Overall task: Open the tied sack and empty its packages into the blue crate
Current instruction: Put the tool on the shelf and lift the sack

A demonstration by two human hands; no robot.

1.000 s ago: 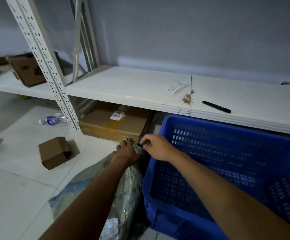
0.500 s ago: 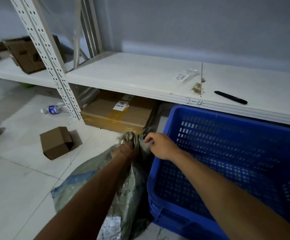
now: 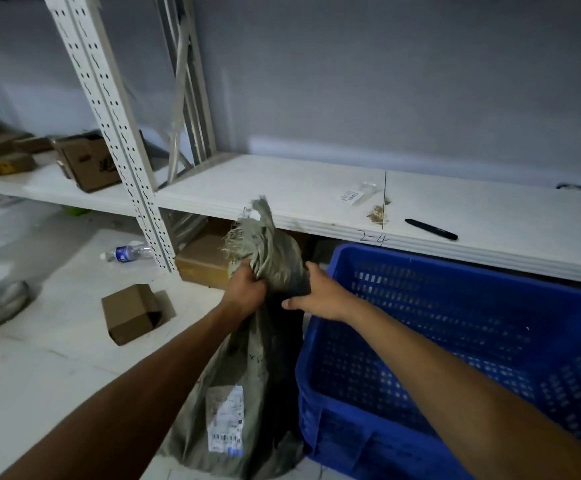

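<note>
frayed woven sack, perforated plastic crate

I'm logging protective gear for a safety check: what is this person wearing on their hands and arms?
Nothing visible: the left hand and right hand are bare, with no gloves, rings, watch or wristband. Both forearms are uncovered as far as the picture shows; no sleeve is in view.

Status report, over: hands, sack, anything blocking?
The left hand and right hand grip the sack neck. Sack upright beside blue crate, neck bunched. Nothing seen blocking crate.
</note>
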